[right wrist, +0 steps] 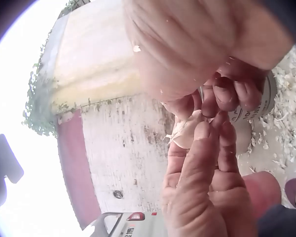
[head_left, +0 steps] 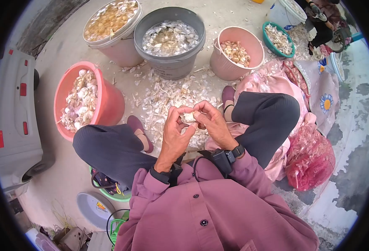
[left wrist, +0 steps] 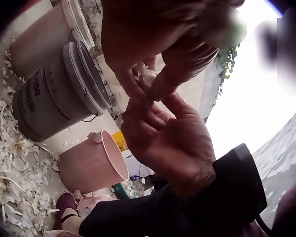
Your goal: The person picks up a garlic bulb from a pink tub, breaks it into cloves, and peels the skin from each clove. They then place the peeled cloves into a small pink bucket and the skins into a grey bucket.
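Observation:
Before the person's body, both hands meet at a small pale piece of garlic (head_left: pixel 188 117). The left hand (head_left: pixel 175 134) pinches it between thumb and fingertips. From the other side, the right hand (head_left: pixel 216 127) grips it with thumb and index finger. A loose papery skin sticks out from the garlic (right wrist: pixel 187 132) in the right wrist view, where the left hand's thumb (right wrist: pixel 200 173) lies along it. Fingers hide most of the garlic in the left wrist view. Garlic skins (head_left: pixel 167 94) litter the ground below the hands.
A coral bucket (head_left: pixel 111 100) of garlic bulbs stands at left. Ahead are a white bucket (head_left: pixel 123 48), a grey bucket (head_left: pixel 172 62) with cloves in water, and a pink bucket (head_left: pixel 224 62). A red mesh sack (head_left: pixel 310 161) lies at right; a van (head_left: pixel 17 113) is parked left.

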Motion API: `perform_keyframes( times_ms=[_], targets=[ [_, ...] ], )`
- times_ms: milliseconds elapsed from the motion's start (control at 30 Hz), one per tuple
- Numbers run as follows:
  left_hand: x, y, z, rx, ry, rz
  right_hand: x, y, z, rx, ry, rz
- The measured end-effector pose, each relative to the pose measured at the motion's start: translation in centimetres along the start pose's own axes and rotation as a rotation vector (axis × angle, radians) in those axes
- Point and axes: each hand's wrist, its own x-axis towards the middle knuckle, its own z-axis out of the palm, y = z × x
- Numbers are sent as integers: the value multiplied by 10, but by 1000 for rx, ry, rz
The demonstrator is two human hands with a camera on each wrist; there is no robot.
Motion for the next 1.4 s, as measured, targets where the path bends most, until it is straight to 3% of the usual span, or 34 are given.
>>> perform_keyframes(
  times_ms=[67,133,200,233,267,333,433,767,967,1100,1400],
  targets=[
    [-1,-10,-2,80,-32,-28,-6,12,-6,52,-24,16],
    [-1,-11,4,20,-29,-48,-10,29,-6,92,46,-93],
    [-2,-23,2,34,-22,-81,-15,36,-7,-72,81,-241],
    [-4,-28,0,-52,-13,-177,-17,38,-13,-275,80,-257],
    [-3,-29,3,-75,13,-130,-23,27,-14,-471,86,-316],
    [-1,-45,-2,-132,24,-162,-25,29,-15,-563,84,-437],
    [1,-50,-4,-176,82,-257,-30,35,-16,-463,56,-316],
    [2,-60,-10,-55,38,-363,-25,60,-20,-529,68,-373],
    [2,-73,-13,27,101,-347,-19,76,-18,-435,124,-297],
    [6,-108,-32,94,123,-305,-14,80,-18,-430,102,-227],
    [10,-125,-48,59,142,-204,-9,101,-23,-376,87,-270]
  ],
)
